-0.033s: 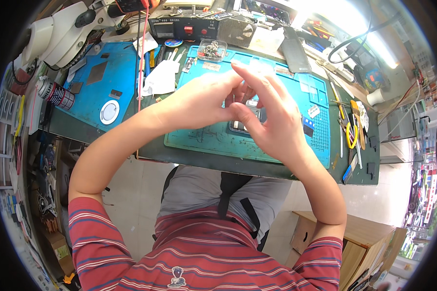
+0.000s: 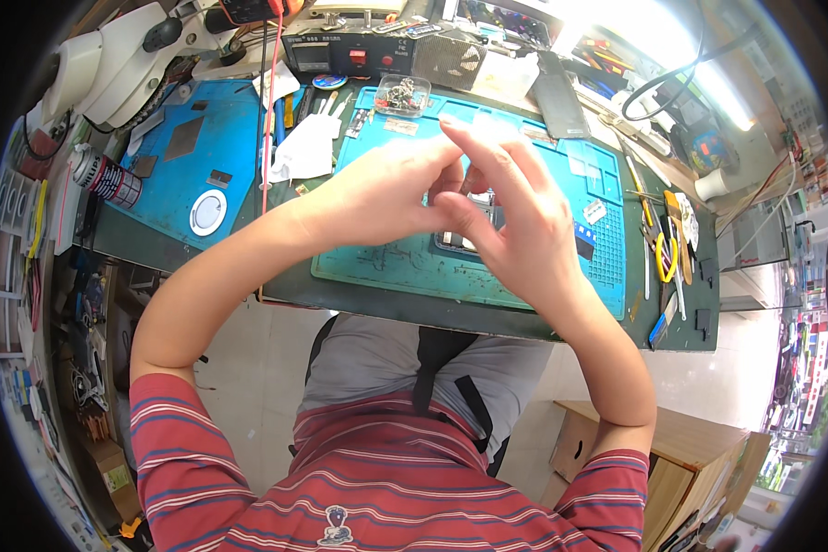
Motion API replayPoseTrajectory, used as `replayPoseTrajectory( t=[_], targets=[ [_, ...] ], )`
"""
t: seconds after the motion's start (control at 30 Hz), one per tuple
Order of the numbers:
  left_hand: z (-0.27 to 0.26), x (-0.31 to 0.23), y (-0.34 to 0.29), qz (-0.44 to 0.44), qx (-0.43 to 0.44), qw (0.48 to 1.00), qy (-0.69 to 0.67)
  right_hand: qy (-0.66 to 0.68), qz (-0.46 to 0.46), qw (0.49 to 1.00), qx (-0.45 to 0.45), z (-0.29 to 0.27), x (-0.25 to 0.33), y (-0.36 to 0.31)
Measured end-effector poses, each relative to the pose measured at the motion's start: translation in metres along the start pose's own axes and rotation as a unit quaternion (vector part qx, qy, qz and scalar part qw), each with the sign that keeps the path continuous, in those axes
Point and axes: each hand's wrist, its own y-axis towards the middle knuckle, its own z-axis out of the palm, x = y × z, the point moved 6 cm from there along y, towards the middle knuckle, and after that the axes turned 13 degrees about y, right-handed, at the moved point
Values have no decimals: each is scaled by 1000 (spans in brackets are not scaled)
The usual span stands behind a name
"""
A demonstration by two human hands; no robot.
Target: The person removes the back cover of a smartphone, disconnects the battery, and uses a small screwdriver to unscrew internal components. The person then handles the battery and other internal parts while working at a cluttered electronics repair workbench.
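Above the blue work mat (image 2: pixel 386 262), my left hand (image 2: pixel 400 189) and my right hand (image 2: pixel 523 207) meet with their fingertips close together. Both are closed in a pinch; whatever lies between the fingers is hidden behind them. Directly underneath is what looks like an opened phone (image 2: pixel 454 241) with a dark frame and silvery parts inside. My hands cover most of it, so only its near edge and a strip between my thumbs and fingers show.
A clear box of small parts (image 2: pixel 402 96) stands at the mat's far edge. White tissue (image 2: pixel 305 149) lies left of it. Yellow-handled pliers (image 2: pixel 667 256) and other tools lie at right. A spray can (image 2: pixel 107 177) and a microscope (image 2: pixel 110 69) occupy the left.
My fingers have shifted slightly over the phone, and a little more of its silvery inside shows between them. Both arms hold almost the same place.
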Motion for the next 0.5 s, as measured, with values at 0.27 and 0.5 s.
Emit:
replayPoseTrajectory(
  t=[0.27, 0.5],
  targets=[
    [1, 5, -1, -20, 1, 999, -43, 2, 6, 1000, -1, 0, 0, 0],
    [-7, -6, -7, 13, -12, 994, -106, 102, 85, 991, 3, -3, -7, -3]
  ],
)
